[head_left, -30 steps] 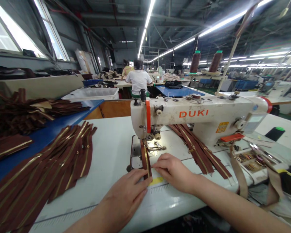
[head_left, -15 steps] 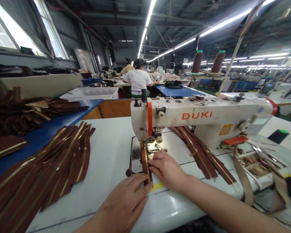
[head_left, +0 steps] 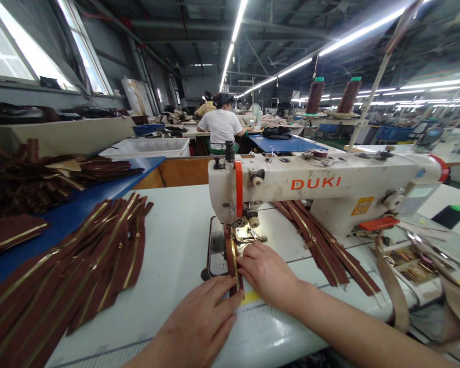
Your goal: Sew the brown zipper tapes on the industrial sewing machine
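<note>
A brown zipper with gold teeth (head_left: 232,258) lies lengthwise under the needle area of a white sewing machine (head_left: 268,180) marked DUKI. My left hand (head_left: 199,319) is closed on the zipper's near end, fingers together and pressing it to the table. Just ahead of it, my right hand (head_left: 270,276) pinches the zipper's right edge close to the metal guide (head_left: 249,235). The thumb of the right hand is partly hidden. The zipper's far end disappears beneath the machine head.
Left on the table is a pile of brown zippers (head_left: 99,255); more zippers (head_left: 318,245) lie under the machine arm. A parts tray (head_left: 417,263) and beige strap (head_left: 391,286) sit at right. Thread cones (head_left: 315,96) stand behind. A co-worker (head_left: 221,125) sits ahead.
The whole view has shifted slightly, so the scene sits a little further right. Both hands stay at nearly the same places on the zipper.
</note>
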A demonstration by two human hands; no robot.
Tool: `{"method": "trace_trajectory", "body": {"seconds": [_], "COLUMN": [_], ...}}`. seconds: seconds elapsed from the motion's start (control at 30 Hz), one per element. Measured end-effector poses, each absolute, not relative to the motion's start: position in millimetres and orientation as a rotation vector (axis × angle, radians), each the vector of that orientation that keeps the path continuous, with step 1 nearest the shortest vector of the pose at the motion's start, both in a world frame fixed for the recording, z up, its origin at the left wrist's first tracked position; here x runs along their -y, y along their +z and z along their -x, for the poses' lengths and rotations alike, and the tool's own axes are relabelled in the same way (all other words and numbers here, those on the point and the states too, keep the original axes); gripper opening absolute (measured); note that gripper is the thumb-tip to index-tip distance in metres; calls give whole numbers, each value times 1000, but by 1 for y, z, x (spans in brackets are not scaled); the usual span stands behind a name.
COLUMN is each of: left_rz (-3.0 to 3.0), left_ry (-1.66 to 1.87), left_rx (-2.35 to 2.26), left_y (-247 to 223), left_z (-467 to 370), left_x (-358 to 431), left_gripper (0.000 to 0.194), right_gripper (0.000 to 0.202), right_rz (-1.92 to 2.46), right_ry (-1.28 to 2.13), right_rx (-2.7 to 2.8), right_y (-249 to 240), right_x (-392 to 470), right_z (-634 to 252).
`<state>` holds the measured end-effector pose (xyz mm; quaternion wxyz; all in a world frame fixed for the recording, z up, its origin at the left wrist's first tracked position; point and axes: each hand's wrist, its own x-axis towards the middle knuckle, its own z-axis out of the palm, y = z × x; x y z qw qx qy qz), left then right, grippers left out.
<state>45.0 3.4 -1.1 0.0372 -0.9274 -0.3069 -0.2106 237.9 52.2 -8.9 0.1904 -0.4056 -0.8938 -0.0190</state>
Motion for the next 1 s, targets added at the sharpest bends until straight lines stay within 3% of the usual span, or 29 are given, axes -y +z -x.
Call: {"method": "trace_trajectory", "body": {"seconds": [1.0], "left_rz": [2814], "left_ry": [-528], "left_rx": [1075], "left_y": [1], "left_z": [-55], "left_x": [-45], "left_gripper": [29], "right_gripper": [13], "right_rz": [1068], "right_ry": [-166], "right_rx": [2577], "right_y": [-9], "right_x": [-74], "right_z": [-240]}}
